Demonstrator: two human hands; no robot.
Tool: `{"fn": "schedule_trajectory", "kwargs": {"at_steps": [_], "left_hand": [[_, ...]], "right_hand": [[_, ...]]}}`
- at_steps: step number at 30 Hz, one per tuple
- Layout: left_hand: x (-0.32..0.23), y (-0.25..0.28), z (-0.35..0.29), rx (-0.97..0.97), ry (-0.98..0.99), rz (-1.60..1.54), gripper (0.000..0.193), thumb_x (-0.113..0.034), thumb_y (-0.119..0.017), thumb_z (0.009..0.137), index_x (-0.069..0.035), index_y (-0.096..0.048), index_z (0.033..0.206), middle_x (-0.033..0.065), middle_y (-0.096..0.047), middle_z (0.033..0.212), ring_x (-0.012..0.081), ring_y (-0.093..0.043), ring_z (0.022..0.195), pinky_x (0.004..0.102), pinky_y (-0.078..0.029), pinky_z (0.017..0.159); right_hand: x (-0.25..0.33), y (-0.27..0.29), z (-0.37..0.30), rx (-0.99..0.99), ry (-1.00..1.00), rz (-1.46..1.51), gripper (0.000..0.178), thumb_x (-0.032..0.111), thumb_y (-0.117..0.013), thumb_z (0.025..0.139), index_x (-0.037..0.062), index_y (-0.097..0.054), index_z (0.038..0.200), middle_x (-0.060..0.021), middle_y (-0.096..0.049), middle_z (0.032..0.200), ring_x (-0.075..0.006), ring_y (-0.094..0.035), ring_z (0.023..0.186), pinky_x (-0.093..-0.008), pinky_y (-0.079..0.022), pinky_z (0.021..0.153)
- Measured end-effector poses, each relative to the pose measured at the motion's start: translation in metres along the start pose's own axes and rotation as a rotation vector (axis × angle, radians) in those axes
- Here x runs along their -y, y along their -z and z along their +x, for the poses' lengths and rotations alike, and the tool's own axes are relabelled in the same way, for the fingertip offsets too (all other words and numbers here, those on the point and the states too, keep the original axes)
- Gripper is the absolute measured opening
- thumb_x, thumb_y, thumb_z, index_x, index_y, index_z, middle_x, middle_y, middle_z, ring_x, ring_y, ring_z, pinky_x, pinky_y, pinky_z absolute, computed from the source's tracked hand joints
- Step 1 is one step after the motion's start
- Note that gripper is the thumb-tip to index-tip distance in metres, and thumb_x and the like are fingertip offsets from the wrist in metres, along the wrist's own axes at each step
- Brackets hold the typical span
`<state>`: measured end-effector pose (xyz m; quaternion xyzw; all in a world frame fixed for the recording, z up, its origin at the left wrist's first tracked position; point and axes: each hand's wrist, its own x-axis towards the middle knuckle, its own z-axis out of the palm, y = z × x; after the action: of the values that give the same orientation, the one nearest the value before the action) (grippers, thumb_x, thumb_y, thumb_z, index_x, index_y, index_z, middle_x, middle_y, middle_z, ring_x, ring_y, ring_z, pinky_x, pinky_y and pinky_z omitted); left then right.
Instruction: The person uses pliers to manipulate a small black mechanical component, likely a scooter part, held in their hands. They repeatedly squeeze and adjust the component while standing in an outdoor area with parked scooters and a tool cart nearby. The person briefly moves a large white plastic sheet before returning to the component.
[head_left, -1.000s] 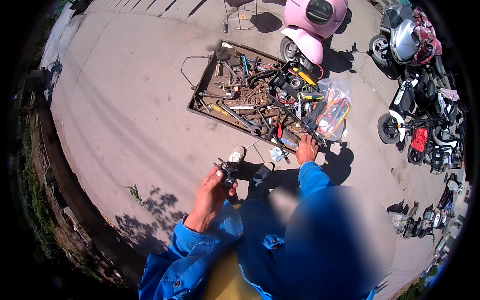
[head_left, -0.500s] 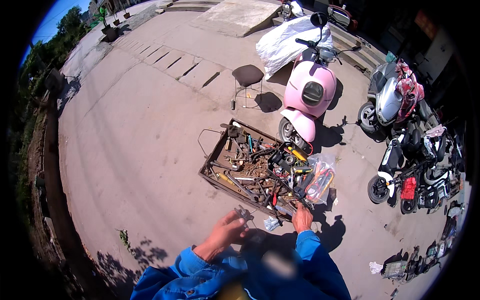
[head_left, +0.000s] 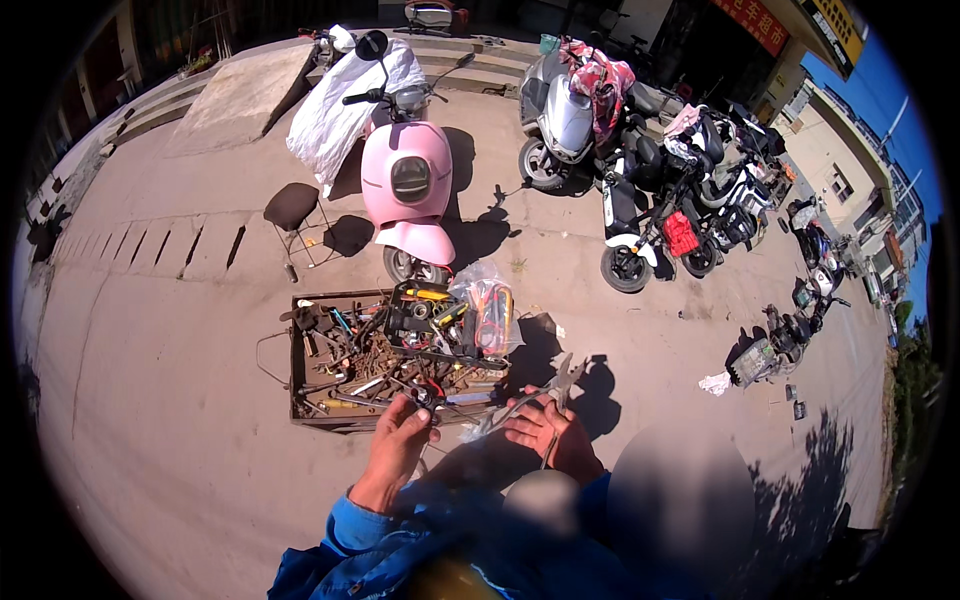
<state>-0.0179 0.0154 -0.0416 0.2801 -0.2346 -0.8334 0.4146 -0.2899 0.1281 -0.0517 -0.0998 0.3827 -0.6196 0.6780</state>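
My left hand (head_left: 396,446) is closed, with thumb and fingers pinched on a small dark part (head_left: 428,394), too small to name, over the near edge of the tool tray (head_left: 330,421). To its right, my right hand (head_left: 556,436) holds a pair of metal pliers (head_left: 563,381). Their jaws point up and away from me, and the two handles spread apart across my partly stretched fingers. The tray lies on the ground just beyond both hands, filled with wrenches, screwdrivers and loose rusty hardware.
On the tray's right side sit a black box (head_left: 405,318) of tools and a clear plastic bag (head_left: 492,318). A pink scooter (head_left: 408,178) stands right behind, with a dark stool (head_left: 292,206) to its left. Several parked scooters, including a silver one (head_left: 566,125), stand at the right.
My right hand has come away from the tray's near right corner and now holds pliers. My left hand has moved up to the tray's edge. The view has turned right.
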Motion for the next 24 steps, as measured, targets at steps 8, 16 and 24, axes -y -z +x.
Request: {"fn": "schedule_trajectory", "kwargs": {"at_steps": [8, 16, 24], "left_hand": [[-0.009, -0.013, 0.014, 0.181, 0.054, 0.448, 0.059, -0.007, -0.078, 0.093, 0.002, -0.051, 0.144, 0.0048, -0.065, 0.111, 0.0131, -0.062, 0.098, 0.0293, -0.053, 0.089], [-0.023, -0.011, 0.014, 0.345, -0.125, 0.623, 0.057, -0.009, -0.083, 0.088, -0.003, -0.058, 0.139, 0.0077, -0.06, 0.137, 0.0187, -0.058, 0.124, 0.0325, -0.048, 0.106], [-0.055, -0.011, -0.002, 0.337, -0.287, 0.854, 0.057, -0.002, -0.083, 0.082, -0.008, -0.063, 0.135, 0.0118, -0.047, 0.15, 0.0265, -0.048, 0.14, 0.0384, -0.042, 0.115]], "right_hand": [[-0.042, -0.001, -0.093, -0.231, 0.012, 0.034, 0.055, 0.011, -0.059, 0.104, 0.007, -0.039, 0.155, -0.0153, -0.068, 0.116, -0.0364, -0.071, 0.11, -0.0445, -0.062, 0.084], [-0.053, -0.052, -0.12, -0.368, 0.073, -0.334, 0.049, 0.021, -0.053, 0.108, 0.0069, -0.044, 0.155, -0.0068, -0.065, 0.091, -0.0157, -0.058, 0.076, -0.0301, -0.046, 0.066], [0.0, -0.122, -0.115, -0.083, -0.156, -1.182, 0.05, 0.01, -0.056, 0.104, 0.0062, -0.047, 0.153, -0.0058, -0.071, 0.108, -0.0169, -0.063, 0.089, -0.0339, -0.05, 0.083]]}}
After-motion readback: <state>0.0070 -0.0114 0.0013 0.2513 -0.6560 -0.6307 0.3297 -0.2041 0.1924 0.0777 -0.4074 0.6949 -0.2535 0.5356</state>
